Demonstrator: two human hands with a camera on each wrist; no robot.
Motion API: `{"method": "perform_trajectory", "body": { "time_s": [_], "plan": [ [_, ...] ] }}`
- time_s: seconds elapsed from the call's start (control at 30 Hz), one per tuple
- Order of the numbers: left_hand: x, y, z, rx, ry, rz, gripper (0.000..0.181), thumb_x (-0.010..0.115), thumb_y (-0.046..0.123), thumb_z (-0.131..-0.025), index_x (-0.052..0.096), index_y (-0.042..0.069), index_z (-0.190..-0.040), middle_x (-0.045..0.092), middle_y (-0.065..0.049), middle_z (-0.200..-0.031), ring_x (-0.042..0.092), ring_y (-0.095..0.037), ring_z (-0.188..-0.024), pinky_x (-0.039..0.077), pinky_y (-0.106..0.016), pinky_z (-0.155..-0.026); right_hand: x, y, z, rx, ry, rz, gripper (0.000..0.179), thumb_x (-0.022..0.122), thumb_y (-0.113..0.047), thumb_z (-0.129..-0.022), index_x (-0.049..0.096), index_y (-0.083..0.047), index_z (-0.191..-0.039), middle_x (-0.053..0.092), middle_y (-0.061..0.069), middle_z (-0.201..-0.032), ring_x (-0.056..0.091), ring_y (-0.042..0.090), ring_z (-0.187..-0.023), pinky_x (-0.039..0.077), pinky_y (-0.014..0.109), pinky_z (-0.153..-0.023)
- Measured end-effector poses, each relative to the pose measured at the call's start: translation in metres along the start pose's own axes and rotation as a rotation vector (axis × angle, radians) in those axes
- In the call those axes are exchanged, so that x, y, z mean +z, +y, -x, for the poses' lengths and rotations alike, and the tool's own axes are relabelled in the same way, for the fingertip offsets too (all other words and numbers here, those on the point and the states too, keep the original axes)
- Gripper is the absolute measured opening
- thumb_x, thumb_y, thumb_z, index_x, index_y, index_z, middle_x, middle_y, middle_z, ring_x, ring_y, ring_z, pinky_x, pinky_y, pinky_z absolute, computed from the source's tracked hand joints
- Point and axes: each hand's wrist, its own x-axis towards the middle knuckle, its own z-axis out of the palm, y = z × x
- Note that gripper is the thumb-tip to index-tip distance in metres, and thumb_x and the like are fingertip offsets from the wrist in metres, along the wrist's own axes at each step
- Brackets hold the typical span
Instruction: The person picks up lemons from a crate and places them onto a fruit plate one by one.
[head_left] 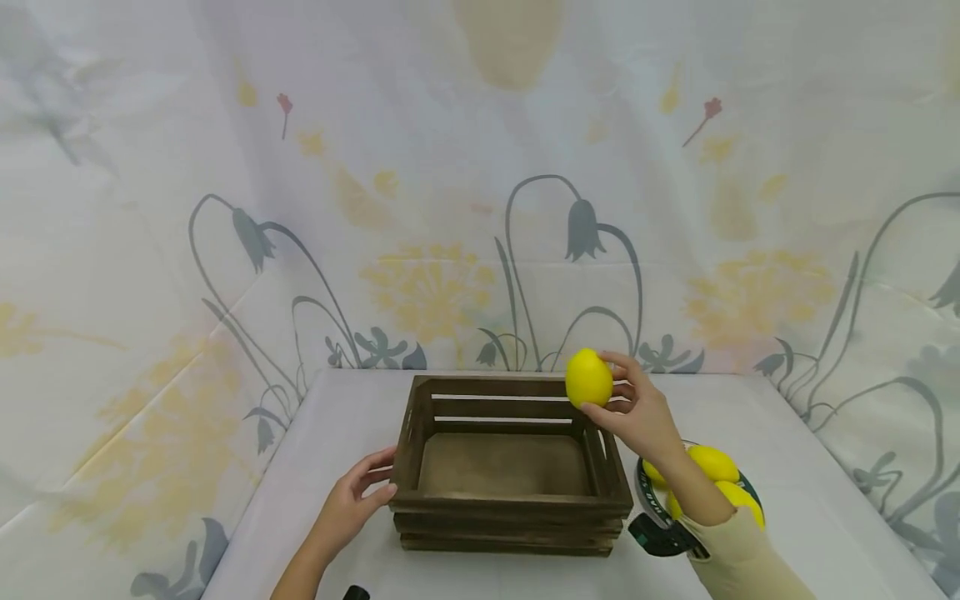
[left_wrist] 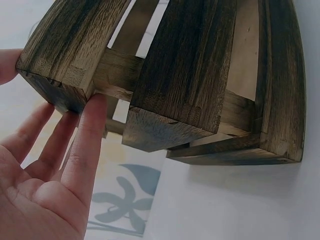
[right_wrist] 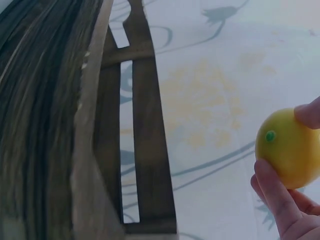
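My right hand [head_left: 641, 414] holds a yellow lemon [head_left: 588, 379] between thumb and fingertips, above the back right corner of a dark brown slatted wooden crate [head_left: 510, 504]. A small green spot shows on the lemon's end in the right wrist view, where the fingers [right_wrist: 280, 200] press its side. On the crate's left side, my left hand [head_left: 348, 504] rests with fairly straight fingers. Its fingertips touch the end of the top slat [left_wrist: 75, 45] in the left wrist view, some of them partly hidden behind the wood. The crate's bare floor [head_left: 506, 465] shows between its walls.
Right of the crate, several more lemons [head_left: 712, 464] lie in a round dark-rimmed container [head_left: 752, 492], partly covered by the right forearm and its black wrist device [head_left: 663, 535]. White cloth [head_left: 825, 517] covers the table. A flower-printed backdrop [head_left: 480, 208] stands behind.
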Motion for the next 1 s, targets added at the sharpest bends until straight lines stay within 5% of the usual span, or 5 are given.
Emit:
{"method": "perform_trajectory", "body": {
  "time_s": [0.77,1.0],
  "plan": [
    [0.001,0.000,0.002,0.000,0.012,0.015,0.048,0.064,0.006,-0.087,0.048,0.001,-0.131,0.050,-0.016,-0.129,0.051,-0.016,-0.110,0.049,-0.024,-0.082,-0.041,0.034,0.047,0.171,0.055,0.164,0.066,0.073,-0.013,-0.081,0.037,-0.010,-0.136,0.049,0.018,-0.110,0.057,0.003,-0.081,0.050,0.019,-0.067],
    [0.002,0.000,0.001,-0.007,0.021,0.018,0.047,0.064,0.007,-0.087,0.048,0.001,-0.131,0.050,-0.015,-0.128,0.051,-0.018,-0.110,0.049,-0.025,-0.081,-0.044,0.048,0.062,0.259,0.075,0.235,0.067,0.073,-0.022,-0.082,0.036,-0.010,-0.137,0.050,0.018,-0.109,0.060,0.016,-0.085,0.051,0.023,-0.065]
  ]
}}
